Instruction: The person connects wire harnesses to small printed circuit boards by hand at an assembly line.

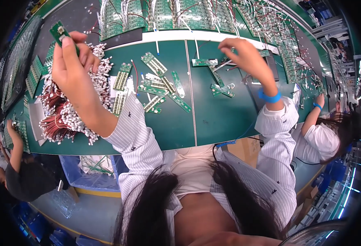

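My left hand [71, 61] is raised at the upper left, its thumb and fingers closed on a small green circuit board [59, 32] with a pale connector. Below that hand lies a heap of wire harnesses [59, 110] with red-brown wires and white plugs. My right hand [246, 55], a blue band on its wrist, hovers over the right side of the table with fingers loosely bent and apart. I see nothing between them. Close by its fingertips is a green circuit board strip [205, 62], with a few more strips [222, 90] below.
Several green board strips [158, 88] lie scattered mid-table. Wired board panels [168, 16] line the far edge, and more stand at left and right. A blue bin [80, 178] sits below the table's near edge. Co-workers [322, 137] are at both sides.
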The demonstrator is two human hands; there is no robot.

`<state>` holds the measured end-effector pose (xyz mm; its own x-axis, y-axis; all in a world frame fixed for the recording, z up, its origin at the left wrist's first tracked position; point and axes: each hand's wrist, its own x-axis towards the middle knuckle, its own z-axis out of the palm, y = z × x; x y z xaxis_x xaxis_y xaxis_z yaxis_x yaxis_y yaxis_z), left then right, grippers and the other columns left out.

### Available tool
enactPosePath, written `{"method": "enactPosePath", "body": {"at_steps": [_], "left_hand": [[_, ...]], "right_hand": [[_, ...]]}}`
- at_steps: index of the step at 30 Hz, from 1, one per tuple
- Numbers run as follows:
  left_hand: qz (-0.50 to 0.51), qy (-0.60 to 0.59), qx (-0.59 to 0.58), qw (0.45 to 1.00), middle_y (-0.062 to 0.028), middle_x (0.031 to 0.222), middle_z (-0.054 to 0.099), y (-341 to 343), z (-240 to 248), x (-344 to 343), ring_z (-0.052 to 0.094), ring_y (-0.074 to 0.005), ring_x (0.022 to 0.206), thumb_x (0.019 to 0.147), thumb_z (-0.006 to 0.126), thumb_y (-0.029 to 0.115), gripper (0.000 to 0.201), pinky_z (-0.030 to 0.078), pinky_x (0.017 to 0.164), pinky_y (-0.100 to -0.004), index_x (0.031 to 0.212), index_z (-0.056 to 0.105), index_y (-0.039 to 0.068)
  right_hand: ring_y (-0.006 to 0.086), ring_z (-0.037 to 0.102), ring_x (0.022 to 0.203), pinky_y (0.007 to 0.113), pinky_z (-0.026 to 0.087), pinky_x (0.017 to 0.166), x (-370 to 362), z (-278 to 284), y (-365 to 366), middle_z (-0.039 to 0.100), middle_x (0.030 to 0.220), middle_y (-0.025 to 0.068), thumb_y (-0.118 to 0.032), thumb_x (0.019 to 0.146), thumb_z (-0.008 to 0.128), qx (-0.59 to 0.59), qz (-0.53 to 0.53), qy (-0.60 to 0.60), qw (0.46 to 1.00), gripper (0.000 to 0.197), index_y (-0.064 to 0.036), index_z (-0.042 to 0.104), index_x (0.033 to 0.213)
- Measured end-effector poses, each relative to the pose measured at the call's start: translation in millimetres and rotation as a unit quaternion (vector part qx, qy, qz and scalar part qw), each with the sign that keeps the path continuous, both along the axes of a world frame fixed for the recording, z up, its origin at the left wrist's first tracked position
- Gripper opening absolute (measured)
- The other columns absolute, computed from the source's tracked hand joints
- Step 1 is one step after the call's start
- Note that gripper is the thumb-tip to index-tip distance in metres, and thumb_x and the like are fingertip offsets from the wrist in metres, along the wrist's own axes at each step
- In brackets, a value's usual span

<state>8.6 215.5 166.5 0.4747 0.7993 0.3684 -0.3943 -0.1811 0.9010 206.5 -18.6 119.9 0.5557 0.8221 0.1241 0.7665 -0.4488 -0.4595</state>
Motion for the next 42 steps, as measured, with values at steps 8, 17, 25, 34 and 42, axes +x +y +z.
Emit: {"method": "enactPosePath", "body": {"at_steps": [8,17,25,34,42], "left_hand": [[-0.043,0.02,0.02,0.999,0.0035,0.056,0.034,-11.4,-0.6,10.6,0.028,-0.0026,0.047,0.09,0.041,0.021,0.025,0.025,0.041,-0.0183,0.083,0.05,-0.001],[-0.156,0.057,0.028,0.986,0.0065,0.06,0.044,-40.0,-5.1,33.3,0.033,0.0001,0.047,0.082,0.057,0.015,0.012,0.023,0.041,-0.016,0.087,0.054,0.004],[-0.239,0.105,0.025,0.965,0.008,0.056,0.044,-74.3,-14.8,52.7,0.034,0.0008,0.052,0.077,0.063,0.016,0.016,0.024,0.044,-0.0169,0.085,0.06,0.002],[-0.298,0.115,-0.081,0.944,0.0082,0.054,0.039,-69.2,-21.9,57.6,0.031,0.0003,0.044,0.08,0.061,0.018,0.018,0.021,0.039,-0.0186,0.083,0.057,0.001],[-0.268,0.075,-0.115,0.954,0.007,0.05,0.028,-72.0,-9.8,58.7,0.024,-0.0021,0.04,0.083,0.056,0.016,0.016,0.019,0.038,-0.0194,0.076,0.047,0.005]], "right_hand": [[0.0205,0.051,0.083,0.032,0.037,0.075,-13.5,-77.0,8.9,0.051,0.079,0.005,-0.015,0.064,0.067,-0.07,0.08,-0.234,0.966,0.028,-0.009,0.056,0.089],[0.0146,0.058,0.085,0.026,0.047,0.073,-26.8,4.9,24.2,0.06,0.089,0.0097,-0.013,0.079,0.059,0.394,0.0,0.335,0.856,0.027,0.0037,0.052,0.099],[0.0192,0.055,0.095,0.03,0.04,0.087,-55.3,27.2,44.4,0.058,0.098,0.0151,-0.01,0.08,0.055,0.503,0.089,0.474,0.717,0.029,0.005,0.049,0.104],[0.018,0.052,0.1,0.029,0.038,0.088,-45.4,34.1,42.1,0.056,0.106,0.0156,-0.011,0.08,0.055,0.515,0.094,0.435,0.732,0.035,0.0047,0.047,0.11],[0.0197,0.059,0.086,0.031,0.038,0.088,-27.7,39.9,10.3,0.061,0.094,0.0199,-0.018,0.088,0.043,0.52,-0.046,0.188,0.832,0.036,0.0048,0.044,0.116]]}}
